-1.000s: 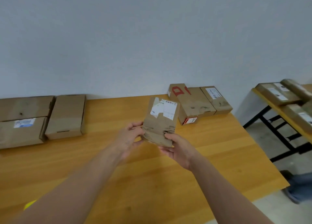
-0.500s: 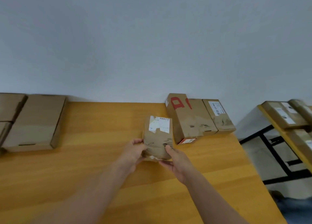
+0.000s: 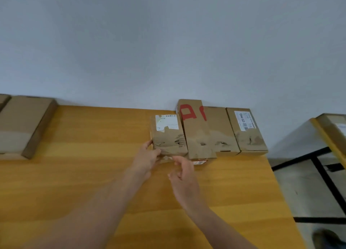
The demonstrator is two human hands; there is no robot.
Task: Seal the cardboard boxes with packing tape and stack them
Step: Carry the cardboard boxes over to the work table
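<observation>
At the far left I have a flat carton [image 3: 24, 125] lying on the wooden table [image 3: 93, 173], apart from the rest and not stacked on anything. Further in, the left hand [image 3: 147, 158] holds the near left corner of the small box [image 3: 168, 134], thumb up its side and fingers curled onto the front face. The box sits flat on the table, touching the red-marked box [image 3: 198, 130]. The right hand [image 3: 182, 175] hovers just off its front edge, fingers loosely curled on nothing. Past that comes the labelled box [image 3: 245, 130], closing a row of three against the wall. I judge placing nearly done here. I see no tape roll, and cannot tell whether this box is sealed.
</observation>
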